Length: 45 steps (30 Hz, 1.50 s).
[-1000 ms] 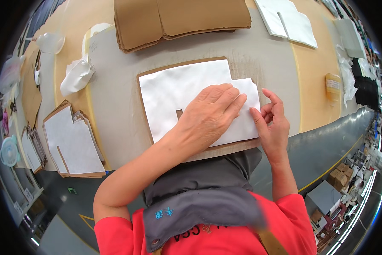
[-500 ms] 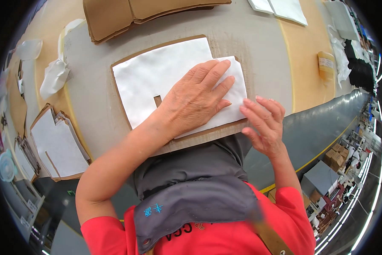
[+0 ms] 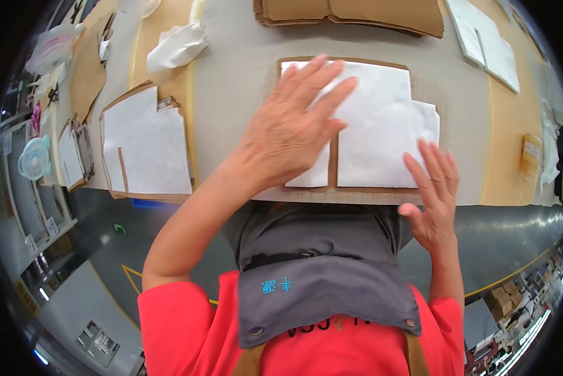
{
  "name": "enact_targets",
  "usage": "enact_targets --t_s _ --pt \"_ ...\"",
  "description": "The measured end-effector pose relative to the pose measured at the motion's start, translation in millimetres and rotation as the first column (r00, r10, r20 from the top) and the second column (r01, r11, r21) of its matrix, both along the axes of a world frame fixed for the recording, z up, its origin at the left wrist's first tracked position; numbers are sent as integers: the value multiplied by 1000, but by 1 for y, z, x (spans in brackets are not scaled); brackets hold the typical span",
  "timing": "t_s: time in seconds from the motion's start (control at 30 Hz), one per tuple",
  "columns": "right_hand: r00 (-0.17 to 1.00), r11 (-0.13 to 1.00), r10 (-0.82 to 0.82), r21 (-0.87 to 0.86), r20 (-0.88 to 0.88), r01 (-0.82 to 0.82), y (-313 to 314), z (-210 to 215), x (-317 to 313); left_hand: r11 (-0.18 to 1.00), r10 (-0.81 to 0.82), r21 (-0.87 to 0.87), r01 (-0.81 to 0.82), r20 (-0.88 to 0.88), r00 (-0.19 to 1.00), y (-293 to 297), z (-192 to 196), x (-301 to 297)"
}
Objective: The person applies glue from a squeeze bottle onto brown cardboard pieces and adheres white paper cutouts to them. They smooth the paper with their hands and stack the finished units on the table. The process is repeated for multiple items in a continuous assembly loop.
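Note:
A white cut-out sheet with a slot at its near edge and a notched corner lies on a slightly larger brown piece, whose rim shows all around. My left hand lies palm down over the left part of the sheet, fingers stretched out and pointing away from me. It hides part of the sheet and of the slot. At the near right corner of the sheet is my right hand, its fingers spread and their tips at the sheet's edge. Neither hand grips anything.
A stack of brown sheets lies at the far side of the table. To the left is a pile of white-topped brown pieces and a crumpled white sheet. At right are white pieces and a yellowish tape roll or jar.
The whole view has turned and shifted, so the table now lies straighter. My left hand has slid toward the left part of the sheet, uncovering its right side and the slot.

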State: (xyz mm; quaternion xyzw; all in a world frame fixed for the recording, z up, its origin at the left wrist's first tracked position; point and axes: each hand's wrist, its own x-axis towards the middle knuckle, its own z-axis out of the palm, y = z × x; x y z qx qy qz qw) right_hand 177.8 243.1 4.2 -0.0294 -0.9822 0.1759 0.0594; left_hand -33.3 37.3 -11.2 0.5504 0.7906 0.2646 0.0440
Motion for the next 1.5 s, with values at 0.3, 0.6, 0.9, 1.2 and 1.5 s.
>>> enact_targets --t_s 0.3,0.6,0.9,1.2,1.5 --pt "943 943 209 202 260 -265 -18 -23 -16 931 -136 -342 125 -8 991 -54 -15 38" --pt "933 932 196 238 301 -273 -19 -13 -20 927 -113 -369 71 -94 989 -57 -15 35" --pt "994 990 79 111 71 -86 -29 -20 -106 958 195 -178 -224 -167 967 12 -19 9" --pt "955 920 -286 303 84 249 41 -54 -91 852 410 -249 -460 -227 883 5 -43 -7" --pt "965 932 -211 330 157 150 2 -22 -47 926 205 -284 -249 -176 963 -6 -25 36"
